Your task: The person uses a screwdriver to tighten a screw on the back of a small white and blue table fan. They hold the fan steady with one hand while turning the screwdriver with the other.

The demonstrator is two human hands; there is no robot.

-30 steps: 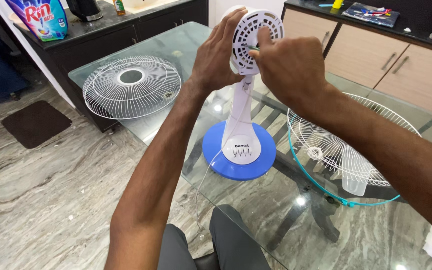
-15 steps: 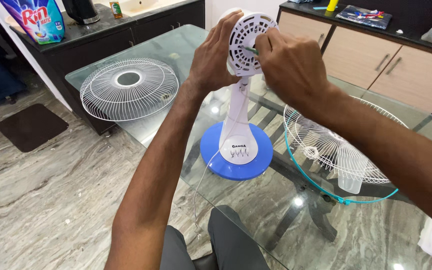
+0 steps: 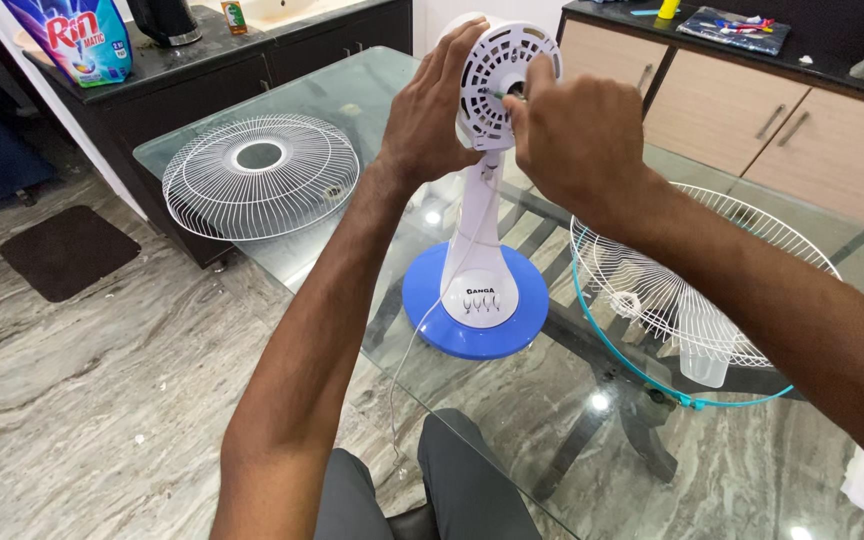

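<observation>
A white table fan body stands upright on a round blue base [image 3: 472,320] on a glass table [image 3: 592,440]. Its round vented motor head [image 3: 497,85] faces me, with no blades or guards on it. My left hand [image 3: 432,115] wraps around the left side and back of the motor head. My right hand [image 3: 577,135] is closed at the front centre of the head, fingertips pinched on a small part at the shaft; the part itself is mostly hidden by the fingers.
A white wire fan guard [image 3: 260,172] lies flat at the table's left end. Another wire guard with a teal rim [image 3: 687,290] lies to the right, with a translucent blade piece under it. Dark counters and wooden cabinets [image 3: 732,110] stand behind. My knees [image 3: 422,490] are below the table edge.
My hands stay on the motor head; the right hand has shifted slightly at the front centre. The camera view has moved a little.
</observation>
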